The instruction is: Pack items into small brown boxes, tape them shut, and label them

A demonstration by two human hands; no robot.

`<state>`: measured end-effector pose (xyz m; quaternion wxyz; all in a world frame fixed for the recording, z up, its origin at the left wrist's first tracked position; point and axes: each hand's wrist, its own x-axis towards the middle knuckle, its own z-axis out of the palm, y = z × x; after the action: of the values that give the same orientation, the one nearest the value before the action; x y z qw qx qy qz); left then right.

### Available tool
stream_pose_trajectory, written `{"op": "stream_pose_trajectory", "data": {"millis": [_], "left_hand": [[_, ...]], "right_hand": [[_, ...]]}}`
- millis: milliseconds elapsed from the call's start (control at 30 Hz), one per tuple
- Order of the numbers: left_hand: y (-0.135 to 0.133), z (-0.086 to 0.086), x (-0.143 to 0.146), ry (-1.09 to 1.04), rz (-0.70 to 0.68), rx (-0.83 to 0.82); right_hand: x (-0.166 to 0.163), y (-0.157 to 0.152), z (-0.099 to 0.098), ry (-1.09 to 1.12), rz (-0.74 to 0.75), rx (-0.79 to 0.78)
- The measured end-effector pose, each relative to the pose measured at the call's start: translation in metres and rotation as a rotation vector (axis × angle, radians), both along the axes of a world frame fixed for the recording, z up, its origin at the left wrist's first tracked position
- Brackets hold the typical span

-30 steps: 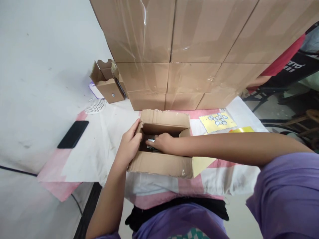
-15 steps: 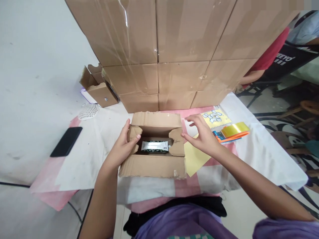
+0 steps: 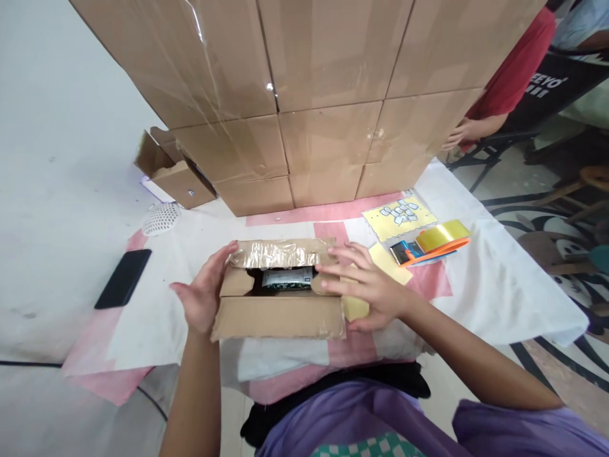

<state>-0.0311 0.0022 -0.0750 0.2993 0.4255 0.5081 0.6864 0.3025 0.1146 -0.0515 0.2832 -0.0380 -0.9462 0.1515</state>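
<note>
A small cardboard box point(image 3: 280, 317) stands open at the top near the table's front edge. Its two short side flaps are folded inward, and the taped far flap is tilted toward the opening. Inside lies a dark green and silver packet point(image 3: 288, 278), partly hidden by the flaps. My left hand point(image 3: 205, 293) rests against the box's left side, thumb spread outward. Over the right side flap and the right end of the far flap, my right hand point(image 3: 364, 285) lies with its fingers stretched out.
Large stacked cardboard boxes point(image 3: 323, 139) wall off the back. A tape dispenser point(image 3: 431, 244), a yellow printed sheet point(image 3: 399, 216) and yellow paper point(image 3: 392, 263) lie right. A phone point(image 3: 124, 279), a white perforated dome point(image 3: 162, 219) and an open carton point(image 3: 183, 184) sit left. A person in red point(image 3: 516, 70) is beyond.
The far flap has tipped inward over the opening and the side flaps lie lower. My left hand has shifted off the left flap to the box's side; my right hand has moved onto the flaps.
</note>
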Motion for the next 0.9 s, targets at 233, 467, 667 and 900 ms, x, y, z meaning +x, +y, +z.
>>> {"op": "stream_pose_trajectory", "data": {"millis": [233,467,667,900], "left_hand": [[-0.015,-0.038,0.007,-0.134,0.015,0.077],[-0.001,-0.016,0.022,0.130,0.297,-0.045],[-0.003,-0.005,0.041,-0.056,0.328,-0.054],[0.006,-0.010,0.043,0.000,0.472,0.083]], "right_hand": [[-0.023,-0.038,-0.020,0.294,-0.202,-0.260],[-0.065,-0.050,-0.019,0.655,-0.521,-1.046],[-0.021,-0.055,-0.049,0.887,-0.731,-1.058],[0.096,0.007,-0.074,1.196,-1.197,-0.878]]}}
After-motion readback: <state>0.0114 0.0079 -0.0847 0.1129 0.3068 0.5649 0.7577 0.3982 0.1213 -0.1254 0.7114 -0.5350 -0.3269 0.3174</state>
